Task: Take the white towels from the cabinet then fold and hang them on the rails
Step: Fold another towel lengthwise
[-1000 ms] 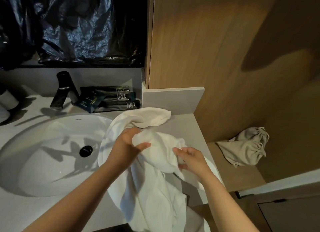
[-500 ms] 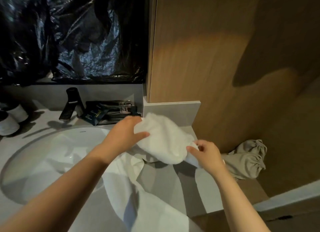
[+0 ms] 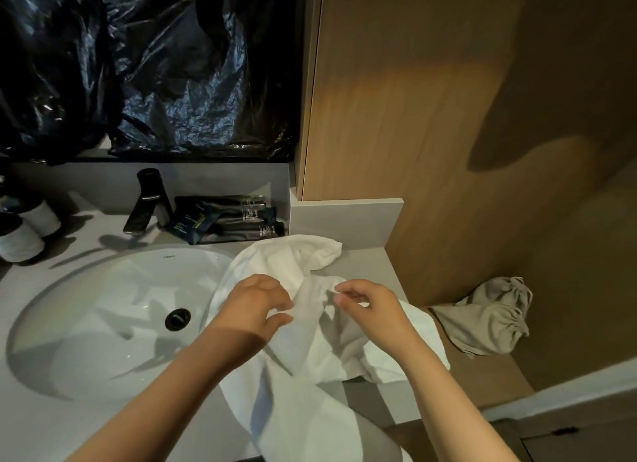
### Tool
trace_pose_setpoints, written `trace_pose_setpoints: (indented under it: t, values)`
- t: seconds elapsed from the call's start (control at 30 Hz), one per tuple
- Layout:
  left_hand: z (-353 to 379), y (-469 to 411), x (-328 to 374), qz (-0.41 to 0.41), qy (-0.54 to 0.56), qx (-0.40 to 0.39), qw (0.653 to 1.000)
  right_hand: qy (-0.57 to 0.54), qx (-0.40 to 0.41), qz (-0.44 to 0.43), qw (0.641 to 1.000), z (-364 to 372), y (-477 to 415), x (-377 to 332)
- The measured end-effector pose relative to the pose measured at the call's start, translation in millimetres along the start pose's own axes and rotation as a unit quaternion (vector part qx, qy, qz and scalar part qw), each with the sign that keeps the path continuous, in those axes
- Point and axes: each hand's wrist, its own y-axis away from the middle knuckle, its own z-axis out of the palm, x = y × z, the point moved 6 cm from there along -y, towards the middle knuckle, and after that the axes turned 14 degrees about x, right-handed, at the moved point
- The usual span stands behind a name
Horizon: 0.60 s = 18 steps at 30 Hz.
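Note:
A rumpled white towel [image 3: 303, 354] lies on the grey counter [image 3: 372, 265] to the right of the sink, with one end bunched near the back wall and the rest hanging over the front edge. My left hand [image 3: 256, 304] sits on the towel's middle, fingers curled around a fold. My right hand [image 3: 370, 306] is close beside it and pinches a raised edge of the same towel between thumb and fingertips. No cabinet or rail is in sight.
A white sink basin [image 3: 113, 323] with a black faucet [image 3: 148, 199] fills the left. Dark toiletry packets [image 3: 227, 220] lie behind the towel. Two white cups [image 3: 24, 234] stand far left. A beige cloth bag [image 3: 489, 316] rests on the wooden ledge at right.
Half a second ago both hands held a bundle of towel raised above the counter. Now the towel is back down on the counter, and both hands are lower and closer together.

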Motion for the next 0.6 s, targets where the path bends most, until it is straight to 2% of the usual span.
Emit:
trace_pose_setpoints:
  t: [0.07,0.13,0.23,0.3,0.37,0.5,0.6]
  values:
    - [-1.9,6.1,-0.9,-0.002,0.000,-0.012,1.000,-0.016,0.020,0.016,1.000,10.3,-7.0,-4.7]
    - [-3.1,13.2,-5.2,-0.022,-0.001,-0.024,0.999,0.024,0.016,-0.019,0.999,19.2,-13.4,-11.2]
    - [-7.4,21.5,-14.7,-0.039,-0.007,-0.014,0.999,0.032,-0.093,-0.103,0.990,42.0,-16.1,-22.4]
    - [-11.1,25.5,-19.4,-0.034,0.001,0.006,0.999,0.054,-0.168,-0.111,0.978,55.0,-12.4,-25.4]
    - [-13.2,28.1,-20.8,-0.001,-0.001,0.026,1.000,0.100,-0.200,-0.122,0.967,58.4,-9.6,-27.6]
    - [-15.1,31.2,-22.4,0.021,-0.006,0.058,0.998,0.194,-0.180,-0.205,0.942,37.5,-3.1,-40.2]
    - [-19.5,18.9,-17.9,-0.026,0.015,0.049,0.998,0.231,-0.094,-0.268,0.930,5.7,1.1,-54.4]
